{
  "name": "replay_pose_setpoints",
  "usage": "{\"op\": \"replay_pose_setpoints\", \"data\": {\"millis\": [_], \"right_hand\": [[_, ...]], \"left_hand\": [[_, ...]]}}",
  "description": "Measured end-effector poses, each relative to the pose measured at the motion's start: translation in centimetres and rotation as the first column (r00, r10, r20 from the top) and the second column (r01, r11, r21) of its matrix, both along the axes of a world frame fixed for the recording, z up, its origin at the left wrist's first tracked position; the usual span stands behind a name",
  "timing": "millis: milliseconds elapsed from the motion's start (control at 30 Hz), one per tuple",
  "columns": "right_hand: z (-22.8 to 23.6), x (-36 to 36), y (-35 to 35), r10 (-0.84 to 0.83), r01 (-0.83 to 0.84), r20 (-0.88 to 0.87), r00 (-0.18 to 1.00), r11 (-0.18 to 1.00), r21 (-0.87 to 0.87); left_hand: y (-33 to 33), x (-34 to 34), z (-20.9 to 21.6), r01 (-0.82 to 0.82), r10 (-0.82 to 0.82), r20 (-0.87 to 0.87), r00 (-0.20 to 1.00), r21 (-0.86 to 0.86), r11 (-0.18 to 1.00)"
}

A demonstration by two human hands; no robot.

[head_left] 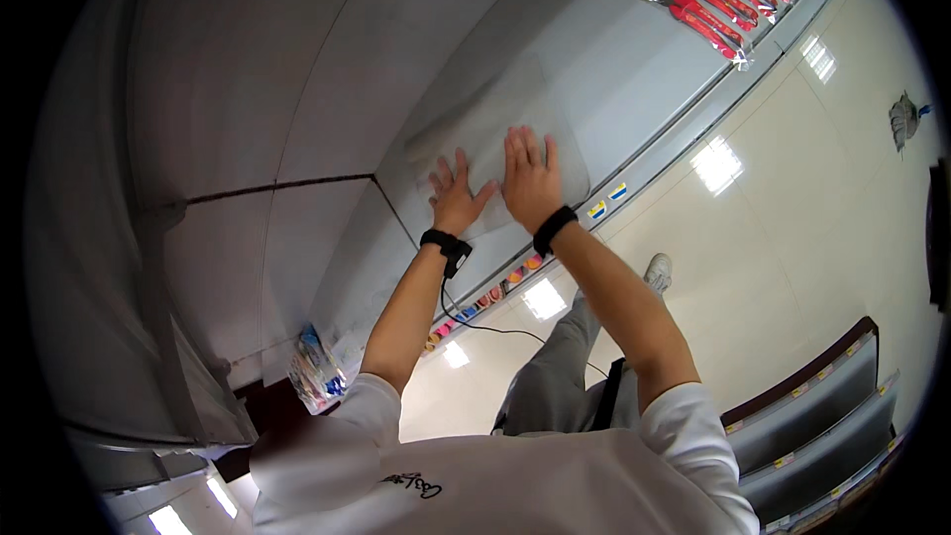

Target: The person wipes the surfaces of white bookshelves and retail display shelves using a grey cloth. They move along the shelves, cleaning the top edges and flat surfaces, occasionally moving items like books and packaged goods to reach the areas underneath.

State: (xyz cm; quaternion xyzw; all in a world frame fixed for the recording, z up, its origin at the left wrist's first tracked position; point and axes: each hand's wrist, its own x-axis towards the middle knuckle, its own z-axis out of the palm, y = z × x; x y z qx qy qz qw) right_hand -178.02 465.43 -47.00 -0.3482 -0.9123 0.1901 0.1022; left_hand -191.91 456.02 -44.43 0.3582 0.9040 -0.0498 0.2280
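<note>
A thin, see-through plastic sheet or bag (482, 117) lies flat on a grey shelf (634, 104); I cannot tell which of the two it is. Spread across its near part is my left hand (457, 200), fingers apart. Just to the right, my right hand (532, 183) rests palm down on the same plastic with its fingers stretched out. Neither hand grips anything. The thumbs almost meet between them. Black bands circle both wrists, and a dark cable runs from the left one.
Red packets in clear wrapping (708, 15) line the shelf's far right end. Colourful labels (485, 299) follow its front edge. Bagged goods (317, 372) hang at lower left. A tiered grey rack (817, 416) stands lower right on the shiny tiled floor (733, 258).
</note>
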Motion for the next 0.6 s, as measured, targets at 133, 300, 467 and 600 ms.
{"op": "replay_pose_setpoints", "data": {"millis": [133,300,467,600], "right_hand": [[0.5,-2.7,9.0,-0.043,0.049,0.101,0.994,0.997,-0.06],[2.0,-7.9,19.5,-0.067,0.097,0.187,0.98,0.982,-0.16],[-1.1,-10.0,25.6,-0.09,0.094,0.027,0.996,0.974,-0.207],[-0.7,-9.8,26.3,-0.05,0.042,-0.032,0.998,0.975,-0.219]], "left_hand": [[8.8,-0.8,-1.7,0.058,-0.058,-0.099,0.993,-0.005,0.998],[18.2,-4.8,-4.6,0.177,-0.173,-0.24,0.955,-0.004,0.984],[23.6,-5.1,-5.7,0.171,-0.158,-0.242,0.957,0.034,0.985],[24.2,-5.5,-4.8,0.1,-0.08,-0.234,0.969,0.073,0.992]]}}
